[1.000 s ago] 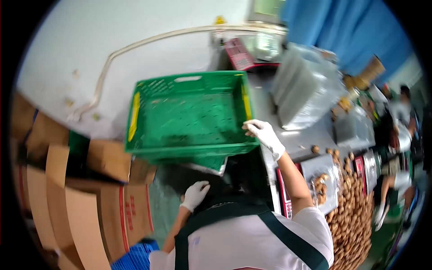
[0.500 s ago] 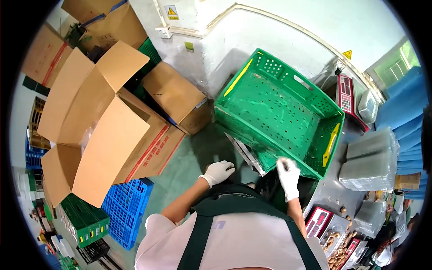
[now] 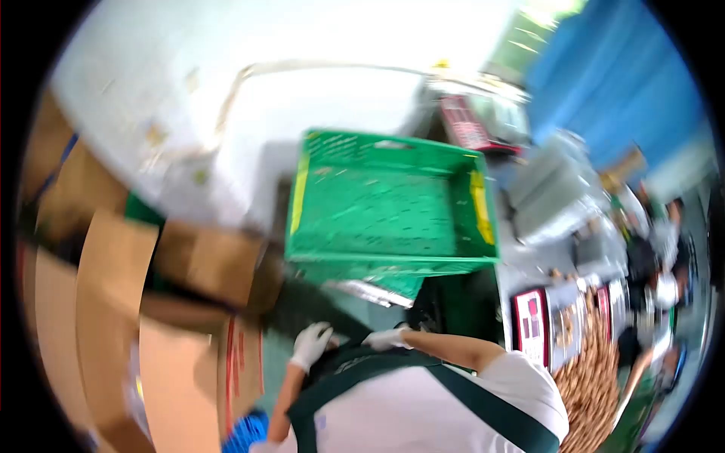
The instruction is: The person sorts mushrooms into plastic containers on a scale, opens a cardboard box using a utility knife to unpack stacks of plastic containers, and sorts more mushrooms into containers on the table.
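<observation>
My left hand [image 3: 310, 346], in a white glove, hovers at the left of my waist near the dark green apron [image 3: 355, 368]. Its fingers are loosely apart, with nothing seen in them. My right hand [image 3: 387, 339], also gloved, lies across the front of the apron, its blurred fingers stretched to the left. Beyond both hands stands a green plastic crate [image 3: 377, 219] with yellow handles at its ends; no contents show inside. Neither hand touches it.
Open cardboard boxes [image 3: 177, 385] stand at the left, a blue plastic pallet [image 3: 245, 432] below. Clear plastic containers [image 3: 555, 189], red-and-white scales [image 3: 531, 325] and a heap of brown pieces [image 3: 589, 385] are on the right, near other people [image 3: 664, 279]. A metal-edged object [image 3: 370, 291] lies below the crate.
The view has swung right, so the crate and boxes appear further left. My right hand has moved from beside the crate's near corner to my waist. More of the brown heap shows.
</observation>
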`<state>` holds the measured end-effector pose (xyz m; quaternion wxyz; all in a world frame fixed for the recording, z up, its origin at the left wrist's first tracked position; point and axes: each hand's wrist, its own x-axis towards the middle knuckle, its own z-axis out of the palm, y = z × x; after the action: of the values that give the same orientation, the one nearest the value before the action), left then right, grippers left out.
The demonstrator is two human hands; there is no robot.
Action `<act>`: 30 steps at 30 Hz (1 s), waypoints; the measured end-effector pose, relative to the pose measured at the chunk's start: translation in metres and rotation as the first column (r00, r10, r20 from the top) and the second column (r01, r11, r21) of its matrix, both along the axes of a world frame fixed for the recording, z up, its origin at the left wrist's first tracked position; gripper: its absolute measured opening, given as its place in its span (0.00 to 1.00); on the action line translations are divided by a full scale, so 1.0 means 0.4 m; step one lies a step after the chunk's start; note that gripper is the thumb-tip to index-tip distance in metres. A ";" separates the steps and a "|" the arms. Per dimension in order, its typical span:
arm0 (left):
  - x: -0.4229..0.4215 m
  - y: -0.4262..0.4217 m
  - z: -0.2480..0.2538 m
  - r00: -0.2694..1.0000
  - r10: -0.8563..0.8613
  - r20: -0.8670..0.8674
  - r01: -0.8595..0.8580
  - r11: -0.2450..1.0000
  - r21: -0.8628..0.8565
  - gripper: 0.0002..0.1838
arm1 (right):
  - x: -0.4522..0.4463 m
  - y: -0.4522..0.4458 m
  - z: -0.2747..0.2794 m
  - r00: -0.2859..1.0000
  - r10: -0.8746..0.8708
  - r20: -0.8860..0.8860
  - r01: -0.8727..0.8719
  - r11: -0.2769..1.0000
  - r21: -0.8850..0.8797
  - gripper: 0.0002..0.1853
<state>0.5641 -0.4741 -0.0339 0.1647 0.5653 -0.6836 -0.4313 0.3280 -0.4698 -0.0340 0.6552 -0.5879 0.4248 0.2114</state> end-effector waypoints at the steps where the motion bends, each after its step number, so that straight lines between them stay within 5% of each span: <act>1: 0.007 -0.009 -0.029 1.000 -0.025 -0.004 0.025 1.000 -0.002 0.17 | 0.015 0.000 -0.018 0.999 -0.035 0.032 0.035 0.999 0.000 0.19; 3: 0.005 -0.039 -0.031 0.994 -0.107 -0.008 0.107 0.994 0.010 0.16 | 0.050 -0.001 -0.016 0.981 -0.128 -0.149 0.112 0.988 -0.106 0.18; 5: -0.004 -0.064 -0.038 0.987 -0.162 -0.017 0.162 0.986 0.031 0.16 | 0.042 0.021 -0.180 0.999 0.044 0.021 -0.035 0.952 -0.303 0.22; 7: -0.018 -0.091 -0.042 0.979 -0.206 -0.005 0.206 0.978 0.022 0.14 | 0.047 0.033 -0.186 0.993 -0.108 -0.037 0.093 0.953 -0.288 0.22; 9: -0.038 -0.110 -0.020 0.972 -0.227 -0.058 0.224 0.973 -0.046 0.12 | 0.063 0.024 -0.192 0.987 0.163 -0.020 -0.162 0.946 -0.280 0.21; 11: -0.056 -0.114 -0.029 0.961 -0.265 -0.075 0.256 0.961 -0.109 0.11 | 0.048 0.031 -0.201 0.986 0.162 -0.044 -0.167 0.947 -0.274 0.20; 14: -0.072 -0.125 -0.052 0.940 -0.331 -0.081 0.309 0.928 -0.207 0.11 | 0.034 0.043 -0.234 0.979 -0.004 0.206 0.051 0.973 -0.226 0.20; 21: -0.098 -0.091 0.000 0.934 -0.354 0.048 0.353 0.935 0.036 0.15 | 0.029 0.022 -0.010 0.960 -0.280 0.015 0.280 0.960 0.029 0.21; 22: -0.097 -0.089 -0.006 0.932 -0.358 0.048 0.355 0.933 0.063 0.15 | 0.026 0.017 -0.032 0.959 -0.281 0.019 0.281 0.960 0.025 0.21; 24: -0.098 -0.081 -0.014 0.929 -0.368 0.049 0.363 0.928 0.087 0.15 | 0.020 0.014 -0.092 0.987 0.000 0.163 0.020 0.992 -0.122 0.19; 30: -0.125 -0.083 0.001 0.913 -0.398 0.094 0.390 0.916 0.090 0.16 | 0.006 0.043 -0.116 0.978 -0.122 0.167 0.151 0.974 -0.169 0.19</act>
<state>0.5142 -0.5073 -0.0334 0.0167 0.4442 -0.7763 -0.4469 0.3303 -0.4526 -0.0802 0.6434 -0.6289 0.4291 0.0798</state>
